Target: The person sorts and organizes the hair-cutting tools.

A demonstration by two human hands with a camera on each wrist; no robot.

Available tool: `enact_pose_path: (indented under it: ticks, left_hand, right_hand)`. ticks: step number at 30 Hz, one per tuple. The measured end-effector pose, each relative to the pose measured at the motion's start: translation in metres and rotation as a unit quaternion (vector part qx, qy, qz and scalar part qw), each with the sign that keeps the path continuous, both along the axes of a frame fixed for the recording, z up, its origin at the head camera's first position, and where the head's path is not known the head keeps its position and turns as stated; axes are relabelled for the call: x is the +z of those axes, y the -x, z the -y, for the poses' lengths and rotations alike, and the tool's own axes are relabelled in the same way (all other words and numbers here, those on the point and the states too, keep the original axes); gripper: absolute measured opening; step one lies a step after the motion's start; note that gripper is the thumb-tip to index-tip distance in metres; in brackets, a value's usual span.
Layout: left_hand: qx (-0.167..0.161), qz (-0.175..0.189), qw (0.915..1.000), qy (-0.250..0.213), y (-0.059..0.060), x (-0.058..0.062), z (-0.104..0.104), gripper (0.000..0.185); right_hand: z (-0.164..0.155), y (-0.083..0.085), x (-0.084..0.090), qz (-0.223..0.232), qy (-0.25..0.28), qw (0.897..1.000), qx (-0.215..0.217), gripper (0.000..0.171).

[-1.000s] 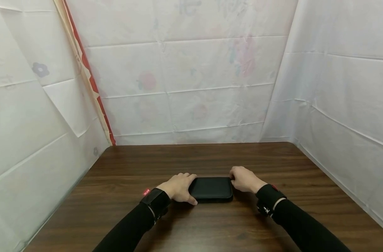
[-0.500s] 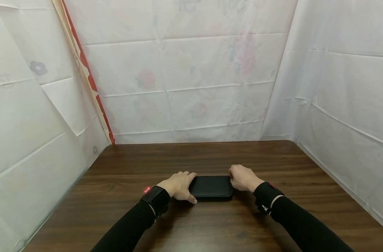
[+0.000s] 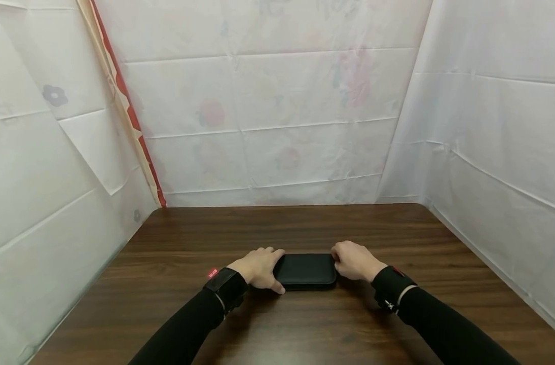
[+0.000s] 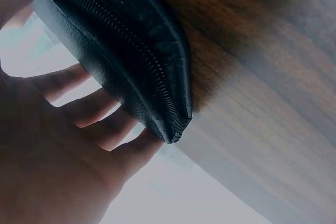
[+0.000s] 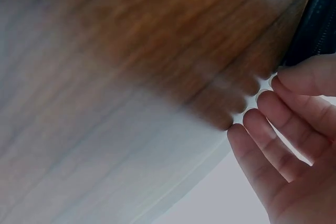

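Item: black zip pouch, flat on wood table. L end gripped by left hand, fingers curled; R end touched by right hand, fingers curled.

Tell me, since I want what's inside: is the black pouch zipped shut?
Shut: the black pouch lies flat, and its zipper runs closed where it shows.

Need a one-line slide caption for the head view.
Left hand and right hand grip opposite ends of a black zippered case on a wooden table.
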State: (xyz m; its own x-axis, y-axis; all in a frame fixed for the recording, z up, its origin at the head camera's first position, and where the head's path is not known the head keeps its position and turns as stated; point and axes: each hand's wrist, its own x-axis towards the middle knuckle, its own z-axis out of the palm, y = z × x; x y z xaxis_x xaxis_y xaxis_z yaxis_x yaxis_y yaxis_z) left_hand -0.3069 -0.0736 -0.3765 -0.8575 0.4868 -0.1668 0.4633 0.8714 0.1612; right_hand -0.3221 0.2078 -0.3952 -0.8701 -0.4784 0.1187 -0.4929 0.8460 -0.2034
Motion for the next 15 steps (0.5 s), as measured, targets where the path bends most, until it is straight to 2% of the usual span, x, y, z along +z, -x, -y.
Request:
enact_pose_path:
  ticks: [10,15]
  left_hand:
    - [-0.001,-0.007,1.0,0.006,0.0014,-0.0004,-0.0011,0.096]
    - [0.003,-0.003,1.0,0.007,0.001,0.0,-0.0009,0.096]
  right_hand:
    - [-0.0037,-0.0026,-0.0007,-0.009,-0.003,1.0,0.02,0.037]
    - [-0.0029,-0.0014,-0.0024,-0.009,-0.008,1.0,0.014,0.037]
